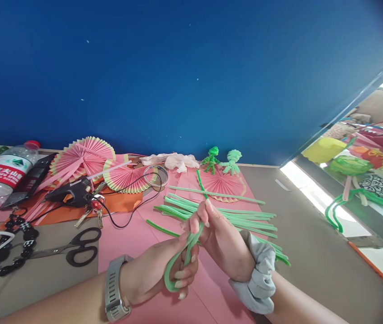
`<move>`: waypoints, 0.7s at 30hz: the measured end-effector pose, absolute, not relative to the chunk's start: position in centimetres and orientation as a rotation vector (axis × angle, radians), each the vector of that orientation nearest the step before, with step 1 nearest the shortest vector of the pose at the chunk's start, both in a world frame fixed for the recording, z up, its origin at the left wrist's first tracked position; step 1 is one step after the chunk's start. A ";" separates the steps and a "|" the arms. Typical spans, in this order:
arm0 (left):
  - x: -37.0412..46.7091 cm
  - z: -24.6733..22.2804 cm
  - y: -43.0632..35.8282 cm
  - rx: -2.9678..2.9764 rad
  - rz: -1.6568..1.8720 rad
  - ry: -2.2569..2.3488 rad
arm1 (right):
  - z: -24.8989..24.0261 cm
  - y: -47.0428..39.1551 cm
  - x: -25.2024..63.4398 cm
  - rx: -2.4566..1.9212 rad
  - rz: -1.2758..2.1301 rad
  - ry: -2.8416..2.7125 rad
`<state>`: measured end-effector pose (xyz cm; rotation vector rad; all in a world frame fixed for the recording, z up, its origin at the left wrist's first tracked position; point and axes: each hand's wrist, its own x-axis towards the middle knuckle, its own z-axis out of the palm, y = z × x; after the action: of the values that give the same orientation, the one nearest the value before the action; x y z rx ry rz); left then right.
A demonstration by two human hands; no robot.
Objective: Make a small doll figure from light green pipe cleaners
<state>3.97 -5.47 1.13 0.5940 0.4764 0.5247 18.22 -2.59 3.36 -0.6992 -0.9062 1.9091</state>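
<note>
A pale green pipe cleaner [170, 275], bent into a loop, is held between my two hands over pink paper. My left hand [158, 267] is closed around its crossing part, and the loop hangs below the thumb. The fingertips of my right hand [223, 240] pinch it at the top, where the two hands meet. Behind and beneath them lie several loose pipe cleaners [245, 217] in light and darker green. Farther back stand two small twisted figures, a darker green figure [211, 159] and a pale green figure [232, 162], near a pink folded paper fan [223, 184].
On the left are scissors [82, 247], a black beaded string [16, 265], a glue gun [72, 192], keys [100, 218], a plastic bottle [7, 173] and pleated paper fans [83, 162]. A blue partition [184, 81] rises behind. Colourful crafts [353, 164] are at the right.
</note>
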 end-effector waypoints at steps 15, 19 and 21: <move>3.7 1.0 -5.6 0.501 0.448 0.495 | 4.8 -1.6 19.5 -0.705 1.882 -0.791; 3.6 1.0 -5.3 0.534 0.447 0.517 | 5.0 -1.3 19.8 -0.679 1.864 -0.783; 3.5 1.1 -5.2 0.573 0.460 0.510 | 5.0 -1.2 19.9 -0.672 1.859 -0.782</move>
<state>3.55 -5.24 1.12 0.5731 0.5105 0.4600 19.94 -1.22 5.04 -0.6716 -0.7816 1.8594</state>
